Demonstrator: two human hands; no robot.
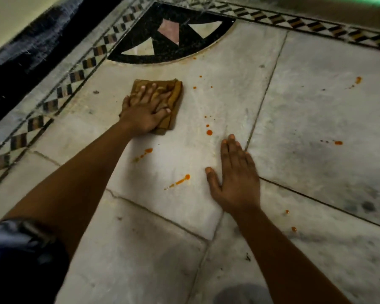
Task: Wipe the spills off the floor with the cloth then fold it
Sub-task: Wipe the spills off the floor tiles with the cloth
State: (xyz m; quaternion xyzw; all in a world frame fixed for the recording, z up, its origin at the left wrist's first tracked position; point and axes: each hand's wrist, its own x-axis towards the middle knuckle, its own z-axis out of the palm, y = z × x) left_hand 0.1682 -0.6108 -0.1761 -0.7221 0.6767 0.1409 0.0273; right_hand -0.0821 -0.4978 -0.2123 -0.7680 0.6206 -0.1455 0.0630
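A folded brown cloth (176,95) lies on the white marble floor (206,102), near the black corner inlay. My left hand (145,110) presses flat on top of the cloth with fingers spread. My right hand (235,176) rests palm down on the bare floor, fingers apart, holding nothing. Orange spill drops dot the floor: one round drop (209,132) between the hands, a streak (181,181) left of my right thumb, another streak (146,152) below my left wrist, and small dots (194,87) right of the cloth.
More orange spots lie at the right (338,142), far right (358,80) and near my right forearm (294,229). A checkered border strip (75,80) runs along the left and top. A dark wall base (20,69) stands at the left.
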